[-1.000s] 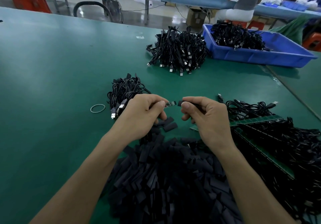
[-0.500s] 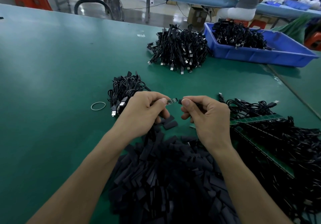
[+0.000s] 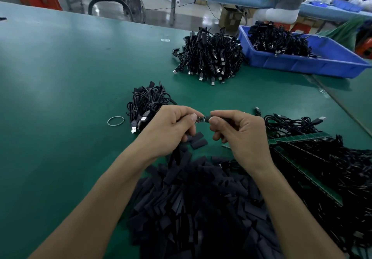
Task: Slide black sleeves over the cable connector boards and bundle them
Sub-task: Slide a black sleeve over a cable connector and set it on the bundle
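Black sleeve (image 3: 218, 118) and small board (image 3: 201, 119) meet end to end above the bench (image 3: 60, 97), between the two thumbs. The left hand (image 3: 171, 130) pinches the board at its cable end with thumb and forefinger, its other fingers curled under. The right hand (image 3: 241, 136) pinches the sleeve the same way, mouth toward the board. Whether the mouth has caught the board's tip is too small to tell.

The step in hand looks like starting the sleeve over the board. To do it well, I would hold the board flat and in line with the sleeve, so that a corner does not snag the rim. The right pinch should sit back from the mouth and stay light on the flat faces, as a hard squeeze would likely close the opening. Push straight, with a slight wiggle if it binds, until the board is covered.

Loose sleeves lie in a pile (image 3: 201, 198) under the wrists. A rubber band (image 3: 115, 121) lies just beside a cable bundle (image 3: 147, 101) to the left, ready for the bundling.
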`<state>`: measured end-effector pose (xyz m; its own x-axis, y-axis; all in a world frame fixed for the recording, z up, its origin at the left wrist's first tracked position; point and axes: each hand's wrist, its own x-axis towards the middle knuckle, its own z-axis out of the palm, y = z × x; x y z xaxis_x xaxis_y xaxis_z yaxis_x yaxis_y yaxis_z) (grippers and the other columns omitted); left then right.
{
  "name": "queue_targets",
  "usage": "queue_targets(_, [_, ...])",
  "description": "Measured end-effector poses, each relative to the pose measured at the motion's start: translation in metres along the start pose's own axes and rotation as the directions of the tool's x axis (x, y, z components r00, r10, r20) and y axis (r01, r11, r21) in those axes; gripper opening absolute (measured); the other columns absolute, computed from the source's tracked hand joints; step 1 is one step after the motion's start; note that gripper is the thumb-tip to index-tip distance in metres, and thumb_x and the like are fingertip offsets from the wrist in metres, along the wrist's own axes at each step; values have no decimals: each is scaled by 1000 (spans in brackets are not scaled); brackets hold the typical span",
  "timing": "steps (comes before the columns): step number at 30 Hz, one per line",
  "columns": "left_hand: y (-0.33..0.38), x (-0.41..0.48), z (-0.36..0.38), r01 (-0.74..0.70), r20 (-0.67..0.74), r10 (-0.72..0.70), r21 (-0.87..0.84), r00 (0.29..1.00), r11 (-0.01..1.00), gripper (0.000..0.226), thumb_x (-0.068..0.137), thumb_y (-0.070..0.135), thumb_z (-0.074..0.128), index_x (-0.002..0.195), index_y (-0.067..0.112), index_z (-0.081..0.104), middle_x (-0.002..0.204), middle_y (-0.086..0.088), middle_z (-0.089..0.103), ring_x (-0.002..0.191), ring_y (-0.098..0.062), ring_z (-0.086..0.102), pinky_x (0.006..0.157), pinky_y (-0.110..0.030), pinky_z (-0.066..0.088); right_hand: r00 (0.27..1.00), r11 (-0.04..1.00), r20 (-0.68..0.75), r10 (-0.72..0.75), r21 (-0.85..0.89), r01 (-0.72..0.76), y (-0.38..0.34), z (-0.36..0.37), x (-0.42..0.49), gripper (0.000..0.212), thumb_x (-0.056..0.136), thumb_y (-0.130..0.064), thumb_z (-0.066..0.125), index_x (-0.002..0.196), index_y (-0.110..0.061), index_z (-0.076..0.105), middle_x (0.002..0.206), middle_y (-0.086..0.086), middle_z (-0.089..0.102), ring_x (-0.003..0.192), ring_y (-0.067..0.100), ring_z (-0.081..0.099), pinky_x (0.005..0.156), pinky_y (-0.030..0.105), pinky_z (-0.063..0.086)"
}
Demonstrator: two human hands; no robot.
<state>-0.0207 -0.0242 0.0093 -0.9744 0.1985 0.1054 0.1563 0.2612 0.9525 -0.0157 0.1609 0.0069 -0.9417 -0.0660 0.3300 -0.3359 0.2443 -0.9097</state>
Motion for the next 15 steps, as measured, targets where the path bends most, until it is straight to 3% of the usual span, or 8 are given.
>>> queue_targets(5, [-2, -2, -3, 18, 136, -12, -42, 991, 999, 12, 105, 15, 50, 106, 19, 61, 67, 8, 70, 56, -4, 56, 57, -16, 47, 976, 994, 214, 25, 94, -46, -2, -8, 6, 17, 78, -28, 73, 94, -24, 75, 70, 0, 73, 55, 12, 65, 52, 20, 49])
queue_targets(8, [-5, -1, -3, 21, 163, -4, -101, 987, 995, 6, 104, 16, 53, 110, 19, 53, 74, 2, 75, 59, -6, 60, 60, -17, 48, 974, 994, 226, 21, 102, -45, -2, -9, 7, 16, 78, -27, 73, 93, -21, 75, 69, 1, 73, 55, 12, 66, 51, 21, 49])
queue_targets(12, [-9, 0, -3, 21, 113, -10, -105, 994, 994, 6, 101, 21, 59, 104, 16, 55, 82, 1, 78, 67, -12, 71, 67, -26, 56, 984, 996, 175, -13, 95, -4, 0, -7, 4, 13, 82, -25, 71, 93, -20, 74, 71, 1, 74, 58, 13, 67, 53, 21, 51])
queue_targets(14, [-11, 0, -1, 5, 16, -5, 21, 1000, 1000, 14, 97, 32, 65, 95, 19, 61, 79, 5, 77, 70, -12, 73, 69, -30, 59, 991, 997, 135, -16, 71, 6, 2, -7, 2, 8, 86, -21, 70, 93, -22, 74, 72, 0, 74, 58, 14, 68, 53, 21, 51])
queue_targets(15, [-13, 0, 0, -15, -44, 20, 104, 999, 994, 17, 93, 38, 68, 89, 22, 64, 75, 9, 76, 68, -9, 73, 67, -25, 58, 993, 998, 116, -16, 57, 9, 2, -7, 1, 7, 87, -21, 70, 93, -23, 74, 72, -1, 73, 58, 15, 69, 54, 21, 52])
